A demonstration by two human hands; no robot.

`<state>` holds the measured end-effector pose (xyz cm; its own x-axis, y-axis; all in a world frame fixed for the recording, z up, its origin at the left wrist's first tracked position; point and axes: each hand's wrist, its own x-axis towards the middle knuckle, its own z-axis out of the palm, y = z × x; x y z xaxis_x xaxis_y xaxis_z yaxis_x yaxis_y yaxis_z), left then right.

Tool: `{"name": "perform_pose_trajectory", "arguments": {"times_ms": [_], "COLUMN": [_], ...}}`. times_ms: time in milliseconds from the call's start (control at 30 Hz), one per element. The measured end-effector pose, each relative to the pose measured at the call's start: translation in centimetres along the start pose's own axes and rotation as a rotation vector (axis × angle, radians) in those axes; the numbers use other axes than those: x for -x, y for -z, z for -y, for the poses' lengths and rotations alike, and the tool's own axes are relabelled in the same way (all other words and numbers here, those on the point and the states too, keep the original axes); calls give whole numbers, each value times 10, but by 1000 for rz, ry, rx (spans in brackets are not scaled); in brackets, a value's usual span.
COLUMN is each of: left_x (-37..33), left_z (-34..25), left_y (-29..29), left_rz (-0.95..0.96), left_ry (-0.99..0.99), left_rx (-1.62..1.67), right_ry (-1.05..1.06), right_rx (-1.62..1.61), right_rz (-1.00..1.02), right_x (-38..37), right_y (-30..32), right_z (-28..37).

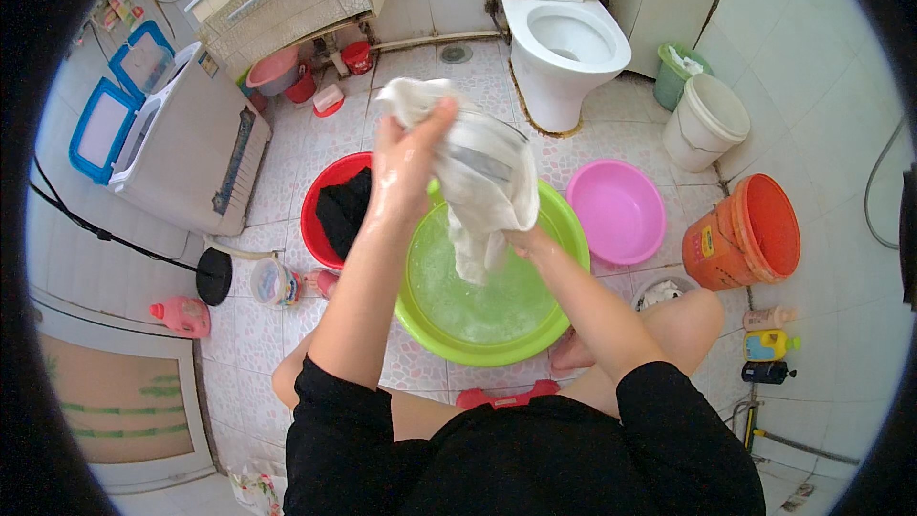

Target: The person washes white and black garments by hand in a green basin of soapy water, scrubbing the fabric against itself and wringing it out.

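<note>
- Left hand [406, 167]: raised above the green basin [564, 229], wet and shiny, fingers closed on the upper part of a white cloth [478, 172].
- Right hand [523, 241]: lower, at the basin's far right side; mostly hidden behind the hanging cloth. It touches the cloth's lower edge and seems to pinch it, but I cannot tell for certain whether the fingers are shut.
- White cloth: held up in the air between both hands, bunched at the top near the left hand, lower end hanging down toward the soapy water [478, 296] in the green basin. A grey band shows across its middle.
- Green basin: on the tiled floor [287, 162] directly in front of the seated person, holding foamy water.
- Red basin [320, 191]: just left of the green one, touching or nearly so; a dark garment [344, 210] lies in it.
- Pink basin [621, 210]: just right of the green one.
- Orange bucket [750, 229]: further right, lying tilted, mouth facing the camera.
- White lidded bucket [707, 119] and a small green bin [673, 76]: behind it, near the toilet [564, 38].
- Washing machine [191, 143]: at left, lid raised.
- Pink bottle [181, 315]: on the floor at lower left.
- Yellow bottle [769, 344]: at lower right.
</note>
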<state>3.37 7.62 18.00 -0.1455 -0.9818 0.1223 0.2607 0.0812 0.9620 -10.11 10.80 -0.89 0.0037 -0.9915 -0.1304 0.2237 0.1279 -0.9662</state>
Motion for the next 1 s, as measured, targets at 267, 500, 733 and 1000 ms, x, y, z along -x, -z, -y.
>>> {"name": "perform_pose_trajectory", "arguments": {"times_ms": [267, 500, 733, 1000], "left_x": [13, 74, 61, 46], "left_z": [115, 246, 216, 268], "left_y": [134, 142, 95, 86], "left_rz": [-93, -352, -225, 150], "left_ry": [440, 1141, 1202, 602], "left_rx": [440, 411, 684, 950], "right_ry": [51, 290, 680, 885], "right_rx": [-203, 668, 984, 920], "right_rz": [-188, -124, 171, 605], "right_x": [-22, -11, 0, 35], "right_y": [7, -1, 1, -39], "right_z": [31, 54, 36, 20]}}
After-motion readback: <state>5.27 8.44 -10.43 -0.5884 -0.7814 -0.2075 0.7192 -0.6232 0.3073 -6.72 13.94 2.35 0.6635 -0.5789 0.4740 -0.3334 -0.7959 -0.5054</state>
